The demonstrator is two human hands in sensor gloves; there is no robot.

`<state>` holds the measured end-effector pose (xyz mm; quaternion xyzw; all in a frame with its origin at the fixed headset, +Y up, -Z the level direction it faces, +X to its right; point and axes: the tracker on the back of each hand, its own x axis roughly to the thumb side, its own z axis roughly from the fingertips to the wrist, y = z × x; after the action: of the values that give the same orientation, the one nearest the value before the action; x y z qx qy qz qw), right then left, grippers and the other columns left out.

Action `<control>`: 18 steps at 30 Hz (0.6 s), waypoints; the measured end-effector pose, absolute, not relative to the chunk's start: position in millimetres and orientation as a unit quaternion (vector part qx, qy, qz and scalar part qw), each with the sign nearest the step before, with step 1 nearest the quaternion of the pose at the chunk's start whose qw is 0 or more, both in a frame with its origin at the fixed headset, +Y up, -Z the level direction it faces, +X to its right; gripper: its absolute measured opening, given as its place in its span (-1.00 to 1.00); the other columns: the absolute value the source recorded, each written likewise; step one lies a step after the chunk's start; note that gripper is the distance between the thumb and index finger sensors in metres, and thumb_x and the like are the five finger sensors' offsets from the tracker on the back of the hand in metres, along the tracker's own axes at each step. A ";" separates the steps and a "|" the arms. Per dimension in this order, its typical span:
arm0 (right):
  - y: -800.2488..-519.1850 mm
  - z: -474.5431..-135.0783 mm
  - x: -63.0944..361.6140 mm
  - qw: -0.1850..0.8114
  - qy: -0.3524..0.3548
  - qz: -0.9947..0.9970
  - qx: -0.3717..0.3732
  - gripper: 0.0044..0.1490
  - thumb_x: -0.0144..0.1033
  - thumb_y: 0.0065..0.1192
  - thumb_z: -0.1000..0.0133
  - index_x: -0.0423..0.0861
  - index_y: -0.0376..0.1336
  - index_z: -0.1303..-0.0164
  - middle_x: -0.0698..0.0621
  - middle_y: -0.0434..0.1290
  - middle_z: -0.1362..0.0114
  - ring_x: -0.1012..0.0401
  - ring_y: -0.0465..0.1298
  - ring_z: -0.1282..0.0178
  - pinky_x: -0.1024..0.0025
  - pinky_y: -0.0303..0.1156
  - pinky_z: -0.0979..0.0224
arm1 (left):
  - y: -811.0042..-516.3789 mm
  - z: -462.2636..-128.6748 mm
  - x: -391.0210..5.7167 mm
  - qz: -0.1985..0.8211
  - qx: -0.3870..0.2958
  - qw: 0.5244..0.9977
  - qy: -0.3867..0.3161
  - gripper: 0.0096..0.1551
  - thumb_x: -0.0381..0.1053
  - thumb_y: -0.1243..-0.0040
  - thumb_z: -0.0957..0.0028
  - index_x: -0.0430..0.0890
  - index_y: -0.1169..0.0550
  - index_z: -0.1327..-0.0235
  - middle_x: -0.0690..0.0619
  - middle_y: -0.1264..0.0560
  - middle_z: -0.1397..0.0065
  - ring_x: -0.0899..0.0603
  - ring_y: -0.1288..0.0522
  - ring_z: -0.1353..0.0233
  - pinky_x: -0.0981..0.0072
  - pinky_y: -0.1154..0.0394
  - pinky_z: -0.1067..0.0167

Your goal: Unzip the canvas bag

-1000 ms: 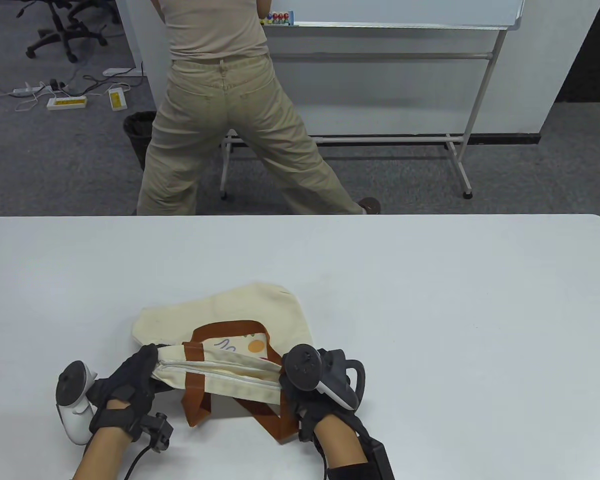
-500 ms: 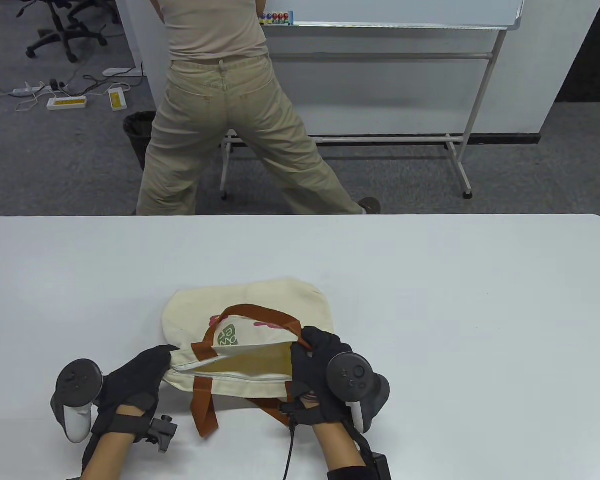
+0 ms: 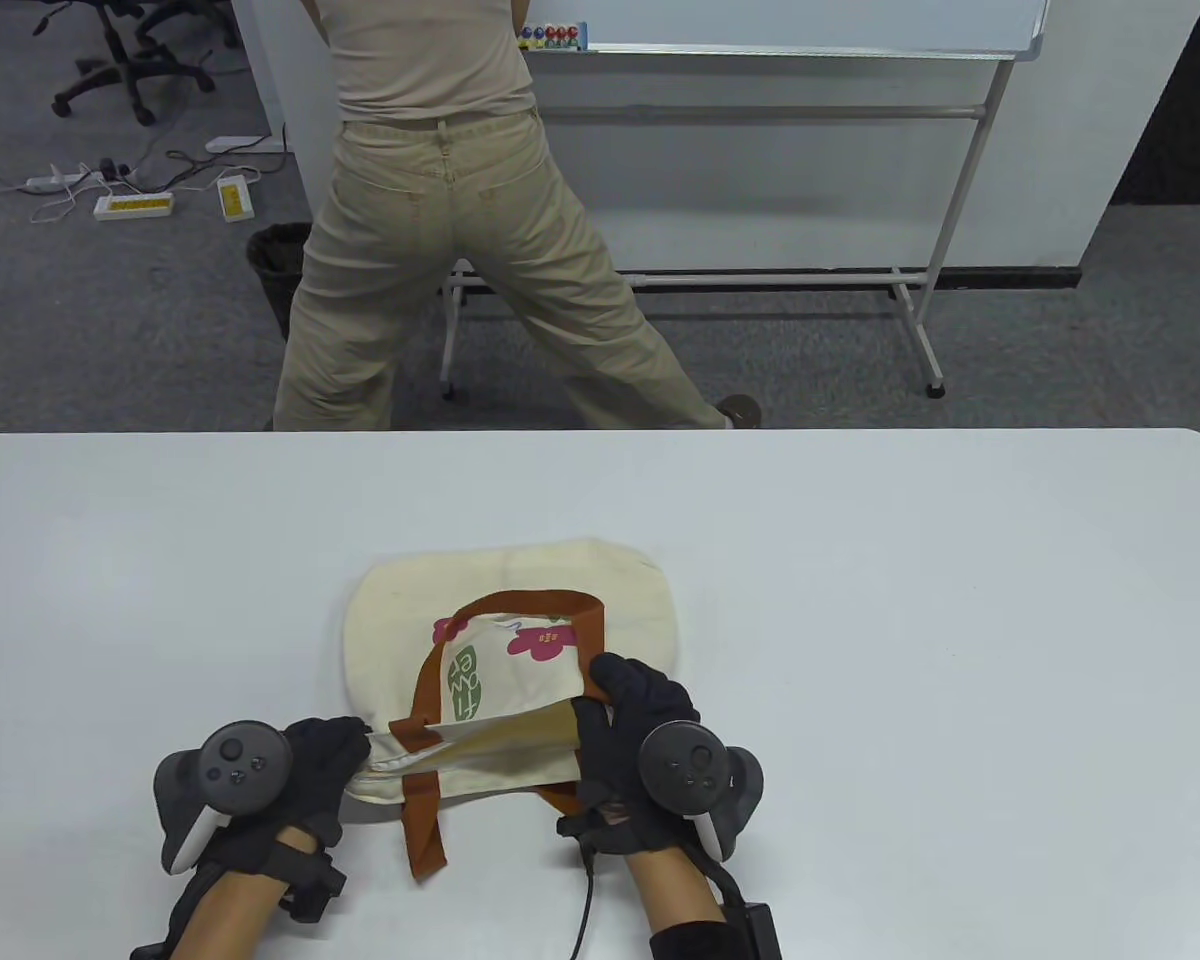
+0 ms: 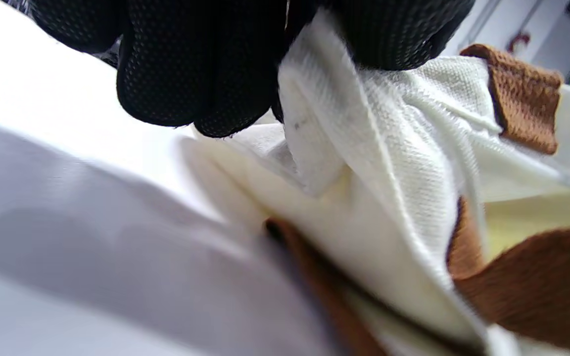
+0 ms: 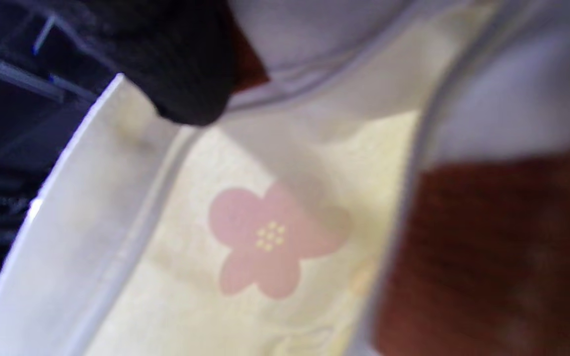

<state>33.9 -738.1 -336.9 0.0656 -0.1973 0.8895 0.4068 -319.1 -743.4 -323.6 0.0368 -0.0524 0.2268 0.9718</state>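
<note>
Office bkgd: grey carpet, whiteboard on wheeled stand [image 3: 790,60], person in beige trousers [image 3: 440,240] facing away, power strips on floor.
White bench [image 3: 910,620], near edge: 
- L hand [image 3: 305,775], black sensor glove, tracker on back: fingers closed, pinching left end of bag's top edge; left wrist view shows fingertips [image 4: 201,69] clamped on bunched white fabric.
- R hand [image 3: 635,735], same glove + tracker: fingers closed on right end of bag mouth, next to far strap.
- Cream canvas tote bag w/ brown straps, pink flower print [image 3: 520,640]: lies flat btwn both hands, mouth towards person, gaping open along most of its length; yellowish lining visible. One strap hangs over near side.
</note>
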 end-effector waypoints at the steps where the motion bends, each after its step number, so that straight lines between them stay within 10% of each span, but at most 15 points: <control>1: -741.3 -338.5 33.8 0.390 -0.183 0.900 0.066 -0.41 -0.22 0.32 -0.01 -0.11 0.23 -0.23 -0.17 0.32 -0.28 -0.13 0.38 -0.18 -0.21 0.17 -0.33 | -745.1 -324.4 -318.1 0.208 0.034 0.976 -0.053 -0.47 0.15 -0.12 -0.02 -0.10 -0.64 -0.09 -0.23 -0.60 -0.27 -0.34 -0.56 -0.18 -0.28 -0.33 -0.21; 18: -773.9 -346.7 43.5 0.361 0.126 0.920 0.080 -0.03 0.09 0.59 0.17 -0.21 0.29 -0.33 -0.21 0.18 -0.48 -0.15 0.20 -0.47 -0.22 -0.03 -0.49 | -766.1 -327.4 -321.3 0.205 -0.058 0.975 -0.068 -0.14 0.38 0.02 0.03 -0.21 -0.55 -0.26 -0.31 -0.42 -0.48 -0.44 -0.35 -0.41 -0.44 -0.06 -0.39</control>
<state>43.5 -773.9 -346.7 0.0804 0.1259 0.9203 0.3615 -321.3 -766.1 -327.4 -0.0580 -0.0683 0.2050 0.9746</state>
